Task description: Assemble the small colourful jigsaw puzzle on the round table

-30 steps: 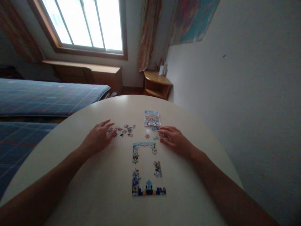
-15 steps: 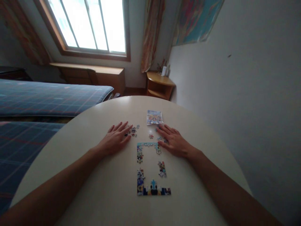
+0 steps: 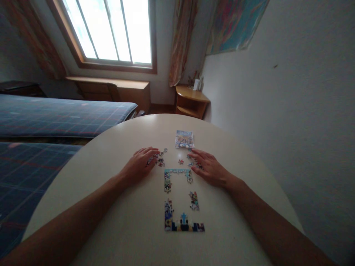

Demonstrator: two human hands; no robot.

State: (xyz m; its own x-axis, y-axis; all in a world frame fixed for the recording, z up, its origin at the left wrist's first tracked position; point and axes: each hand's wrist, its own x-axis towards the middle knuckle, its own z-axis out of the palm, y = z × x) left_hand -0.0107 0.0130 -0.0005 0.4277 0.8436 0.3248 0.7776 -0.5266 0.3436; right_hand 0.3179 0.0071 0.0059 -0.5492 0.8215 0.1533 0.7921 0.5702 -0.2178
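Two bare hands lie palm-down just below mid-frame: our left hand [image 3: 140, 162] over a left cluster of jigsaw pieces [image 3: 161, 162], our right hand [image 3: 209, 166] over a right cluster of jigsaw pieces [image 3: 190, 163]. Our left fingers sit close together and gently curved; our right fingers are slightly apart, thumb held off. We see nothing pinched, though what lies under the palms we cannot tell. Between them sits a lone reddish piece [image 3: 181, 162], with the picture leaflet [image 3: 184, 139] near frame centre. At lower centre, the jigsaw border [image 3: 168, 216] lies in three sections on the white table [image 3: 133, 225]. We judge this step to be sorting loose pieces; the next move would call for fingertips singling one out.
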